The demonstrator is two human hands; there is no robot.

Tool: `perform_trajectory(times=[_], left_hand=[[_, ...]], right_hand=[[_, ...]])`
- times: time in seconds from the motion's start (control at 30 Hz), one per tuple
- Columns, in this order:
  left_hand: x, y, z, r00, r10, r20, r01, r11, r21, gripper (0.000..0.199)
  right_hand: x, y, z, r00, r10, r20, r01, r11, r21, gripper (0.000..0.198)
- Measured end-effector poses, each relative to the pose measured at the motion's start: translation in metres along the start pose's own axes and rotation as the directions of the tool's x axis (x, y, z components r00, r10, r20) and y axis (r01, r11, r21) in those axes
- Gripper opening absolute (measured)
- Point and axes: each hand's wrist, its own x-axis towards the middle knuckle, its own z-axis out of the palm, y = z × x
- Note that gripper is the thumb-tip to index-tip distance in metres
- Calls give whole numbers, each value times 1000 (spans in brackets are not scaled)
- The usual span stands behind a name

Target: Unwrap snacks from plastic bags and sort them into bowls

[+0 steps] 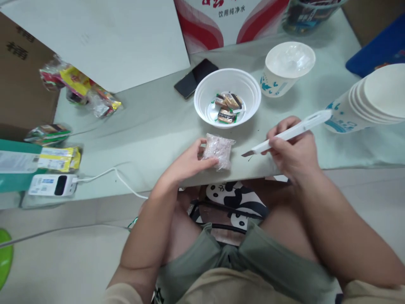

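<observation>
My left hand [193, 159] is closed around the left side of a small clear plastic packet [220, 151] with pale pinkish contents, at the table's front edge. In my right hand [292, 147] is a white utility knife [294, 131], gripped like a pen. Its dark blade points left toward the packet and stays a short gap away from it. Just behind the packet stands a white plastic bowl [202, 103] with several small wrapped snacks [228, 107] in it.
A black phone [193, 80] lies behind the bowl. A paper cup [280, 80] with clear plastic inside and stacked paper cups [354, 101] stand right. Snack packets [77, 82], a white power bank [52, 185] and its cable [122, 179] are left. Boxes [221, 25] line the back.
</observation>
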Motion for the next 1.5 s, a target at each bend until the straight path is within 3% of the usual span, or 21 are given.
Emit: perform_trajectory(times=[0.17, 0.33, 0.47, 0.63, 0.73, 0.83, 0.93, 1.1, 1.23, 1.33, 1.4, 1.5], left_hand=[[1, 0, 0, 998, 55, -15, -54, 996, 67, 59], [2, 0, -1, 996, 82, -27, -80, 993, 83, 57], [2, -3, -3, 992, 129, -10, -128, 990, 53, 65], [-1, -5, -9, 990, 119, -72, -110, 986, 125, 89], [-4, -4, -10, 991, 124, -55, -109, 970, 217, 98], [-6, -5, -9, 989, 146, -10, -141, 968, 209, 85], [-5, -4, -9, 990, 141, 5, -139, 976, 169, 82], [-6, -1, -11, 992, 123, 16, -124, 978, 166, 85], [-6, 0, -13, 994, 109, 12, -110, 975, 192, 89], [-5, -2, -15, 985, 151, -80, -123, 952, 281, 89], [-4, -4, -15, 964, 187, -191, -111, 930, 351, 85], [-4, -5, -14, 935, 190, -298, -60, 916, 397, 63]], right_hand=[[-7, 6, 23, 993, 47, 111, -43, 998, -38, 28], [-5, 1, 32, 982, 138, 130, -144, 988, 46, 41], [-7, -6, 32, 972, 132, 193, -151, 985, 86, 44], [-8, 4, 27, 981, 190, 37, -191, 980, 53, 44], [-7, 11, 35, 984, 174, 43, -176, 984, 31, 38], [-6, 10, 49, 981, 116, 156, -111, 993, -41, 27], [-4, 5, 55, 959, 133, 249, -92, 981, -172, 21], [-6, 1, 30, 956, 189, 226, -111, 941, -319, 16], [-9, 0, -9, 989, 123, 84, -64, 861, -505, 16], [-4, 10, -32, 990, -144, -15, 94, 716, -692, 16], [3, 21, -40, 960, -278, 23, 182, 562, -807, 14], [14, 38, -44, 951, -283, 123, 245, 451, -858, 32]])
